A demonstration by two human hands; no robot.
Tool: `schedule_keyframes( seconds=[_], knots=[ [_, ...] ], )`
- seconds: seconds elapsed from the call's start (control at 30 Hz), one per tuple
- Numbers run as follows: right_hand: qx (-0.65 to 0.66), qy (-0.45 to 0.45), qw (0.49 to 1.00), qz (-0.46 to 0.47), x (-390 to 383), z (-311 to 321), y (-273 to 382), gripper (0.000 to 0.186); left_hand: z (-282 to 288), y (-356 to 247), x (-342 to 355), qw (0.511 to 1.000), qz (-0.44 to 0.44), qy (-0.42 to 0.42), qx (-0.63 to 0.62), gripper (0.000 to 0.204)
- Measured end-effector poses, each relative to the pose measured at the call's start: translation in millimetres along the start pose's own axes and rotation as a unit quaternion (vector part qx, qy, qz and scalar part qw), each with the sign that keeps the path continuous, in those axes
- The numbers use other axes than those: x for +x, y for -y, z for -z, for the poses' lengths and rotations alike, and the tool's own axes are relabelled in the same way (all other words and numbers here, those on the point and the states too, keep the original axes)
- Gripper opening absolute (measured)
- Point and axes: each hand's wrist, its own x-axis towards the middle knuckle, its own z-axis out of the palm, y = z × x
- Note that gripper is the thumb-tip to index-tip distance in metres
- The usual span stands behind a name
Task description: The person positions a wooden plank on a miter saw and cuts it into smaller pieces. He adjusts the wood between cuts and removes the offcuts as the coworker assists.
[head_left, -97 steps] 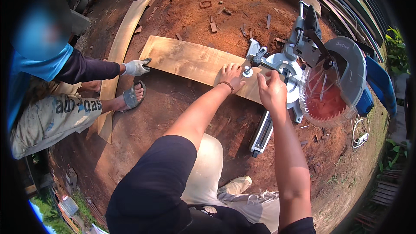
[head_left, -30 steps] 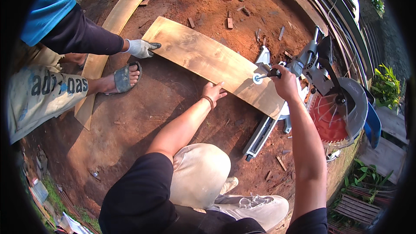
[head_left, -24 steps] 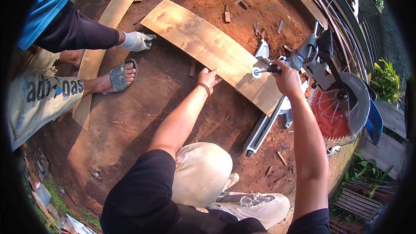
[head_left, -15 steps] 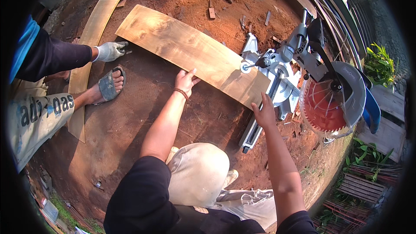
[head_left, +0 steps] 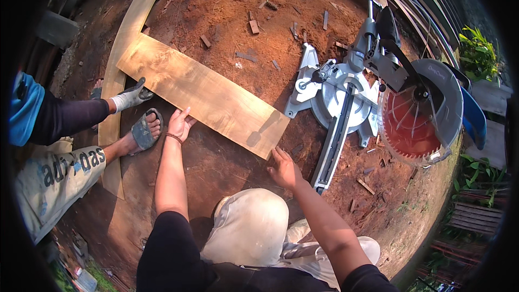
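A long, flat wooden board [head_left: 203,94] slants across the middle, its far left end over a second, longer plank. My left hand [head_left: 181,124] grips its near edge, thumb on top and the other fingers partly hidden underneath. At the board's right corner, my right hand [head_left: 285,168] touches the wood with outstretched fingers, its thumb apart from the edge. A co-worker's gloved hand [head_left: 133,96] is at the near edge, close to the left end. Right of the board stands a sliding mitre saw [head_left: 346,100], its red toothed blade [head_left: 411,124] tilted to the side.
The longer plank [head_left: 112,84] lies on the left, beside the co-worker's sandalled foot [head_left: 143,132]. Small wood offcuts [head_left: 254,26] are scattered over the reddish dirt. Long timbers [head_left: 411,21] lie at the upper right, and plants [head_left: 478,48] grow beyond the saw.
The board has moved left, off the saw's base, with both my hands moving along. Its left end now overlaps the longer plank, and the co-worker's gloved hand has come to its edge.
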Motion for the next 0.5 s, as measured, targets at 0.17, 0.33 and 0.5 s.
schedule_keyframes(
  seconds=[0.17,0.33,0.5],
  knots=[
    [0.013,0.053,0.998,0.025,-39.8,52.1,-6.0,0.069,-2.2,-7.0,5.5,0.984,0.073,-0.038,0.156,0.03],
    [-0.07,0.058,0.994,0.056,-138.6,156.4,19.7,0.064,-89.6,-76.8,-25.4,0.751,0.162,-0.107,0.631,0.069],
    [0.025,-0.066,0.997,0.021,-195.9,183.9,40.2,0.059,-229.8,-119.8,-112.0,0.621,-0.132,-0.099,0.767,0.057]
  ],
)
